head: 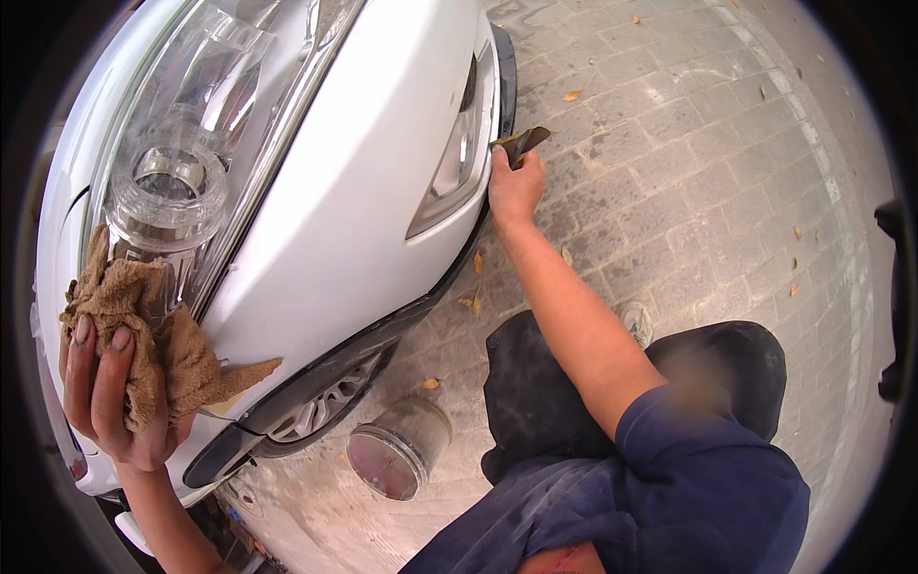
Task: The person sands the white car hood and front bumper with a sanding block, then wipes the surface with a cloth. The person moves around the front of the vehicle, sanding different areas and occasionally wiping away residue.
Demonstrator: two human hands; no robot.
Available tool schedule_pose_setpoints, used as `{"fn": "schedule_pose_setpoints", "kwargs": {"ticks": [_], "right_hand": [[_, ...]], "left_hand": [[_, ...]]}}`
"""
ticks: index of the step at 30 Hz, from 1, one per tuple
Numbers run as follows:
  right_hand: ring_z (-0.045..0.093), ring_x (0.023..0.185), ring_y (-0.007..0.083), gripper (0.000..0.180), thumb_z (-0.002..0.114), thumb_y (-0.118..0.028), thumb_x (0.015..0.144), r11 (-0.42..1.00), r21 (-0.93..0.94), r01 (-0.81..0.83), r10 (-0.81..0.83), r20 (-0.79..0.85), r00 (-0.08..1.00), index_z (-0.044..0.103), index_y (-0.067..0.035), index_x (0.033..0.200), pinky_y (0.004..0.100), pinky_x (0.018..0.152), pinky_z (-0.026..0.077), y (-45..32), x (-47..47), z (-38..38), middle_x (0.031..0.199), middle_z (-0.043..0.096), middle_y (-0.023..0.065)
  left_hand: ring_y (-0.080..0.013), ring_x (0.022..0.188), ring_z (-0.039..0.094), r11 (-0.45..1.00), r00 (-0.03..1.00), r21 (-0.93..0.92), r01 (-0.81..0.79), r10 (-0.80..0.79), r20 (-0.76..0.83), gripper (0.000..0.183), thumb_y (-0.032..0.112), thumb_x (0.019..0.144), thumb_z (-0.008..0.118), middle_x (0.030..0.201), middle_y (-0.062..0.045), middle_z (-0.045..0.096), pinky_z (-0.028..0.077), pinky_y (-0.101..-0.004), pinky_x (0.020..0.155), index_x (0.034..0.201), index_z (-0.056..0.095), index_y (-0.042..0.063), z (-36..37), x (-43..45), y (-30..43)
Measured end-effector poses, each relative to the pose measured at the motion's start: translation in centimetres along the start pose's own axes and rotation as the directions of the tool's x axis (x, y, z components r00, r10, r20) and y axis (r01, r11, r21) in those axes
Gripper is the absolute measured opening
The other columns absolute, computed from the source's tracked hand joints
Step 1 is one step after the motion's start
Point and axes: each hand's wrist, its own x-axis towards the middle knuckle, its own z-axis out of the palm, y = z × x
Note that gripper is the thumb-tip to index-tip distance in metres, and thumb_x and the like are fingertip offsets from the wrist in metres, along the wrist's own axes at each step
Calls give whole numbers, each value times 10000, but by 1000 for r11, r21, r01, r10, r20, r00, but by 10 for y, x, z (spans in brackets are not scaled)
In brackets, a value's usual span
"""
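My left hand (118,402) grips a crumpled brown cloth (190,362) against the white car's front corner, just below the clear headlight (168,183). Two loose ends of the cloth stick out, one up and one to the right. Between the thumb and fingers of my right hand (518,183) is a bent dark sheet, perhaps sandpaper (527,143). That hand is at the outer edge of the white bumper (358,158), beside the lamp recess (455,158); whether the sheet touches the bumper I cannot tell.
A round bucket (427,430) stands on the paving near the front wheel (326,409). Dark trim (445,276) runs along the bumper's lower edge. My bent knees and a shoe (636,323) are at the right. Fallen leaves dot the paving bricks (681,179).
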Motion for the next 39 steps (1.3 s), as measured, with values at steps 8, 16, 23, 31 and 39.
{"fn": "schedule_pose_setpoints", "kwargs": {"ticks": [8, 16, 23, 31, 39], "right_hand": [[821, 1006, 428, 329, 853, -311, 981, 986, -157, 55, -63, -48, 997, 815, 11, 1037, 520, 939, 602, -37, 106, 46, 1030, 852, 235], [828, 977, 399, 291, 852, -269, 976, 992, -100, 81, -76, 51, 996, 822, 13, 1046, 486, 933, 606, -33, 97, 35, 1001, 854, 221], [801, 1011, 492, 327, 862, -281, 936, 986, -83, 143, -141, 27, 990, 798, 28, 1021, 563, 958, 609, -51, 136, 55, 1036, 838, 267], [808, 980, 442, 298, 858, -266, 954, 985, -89, 146, -141, 60, 988, 802, 17, 1034, 520, 927, 606, -25, 103, 34, 1033, 836, 245], [786, 1061, 514, 319, 813, -258, 950, 977, -199, 76, -70, 36, 997, 796, 44, 1049, 583, 973, 595, -51, 108, 43, 1076, 825, 295]], "left_hand": [[-549, 1456, 614, 999, 1000, -39, 16, -17, -16, 353, 268, 1029, 830, 1520, -237, 685, 547, -724, 1211, 1274, 766, 21, 2, -6, -1], [-465, 1442, 659, 997, 998, -34, 67, -67, 3, 381, 96, 1049, 821, 1504, -190, 622, 591, -696, 1182, 1393, 702, -18, 2, -18, -1], [-461, 1436, 670, 989, 991, -70, 131, -131, 2, 395, 25, 1007, 853, 1503, -191, 611, 586, -697, 1193, 1377, 722, -17, -1, -21, 1], [-480, 1444, 655, 983, 986, -95, 156, -160, -42, 370, 61, 992, 862, 1492, -217, 649, 571, -711, 1200, 1337, 745, -4, 5, -20, 3], [-497, 1438, 660, 998, 999, -55, 38, -37, 9, 363, 159, 947, 913, 1473, -215, 709, 571, -685, 1213, 1241, 758, 11, -2, -7, -1]]}}
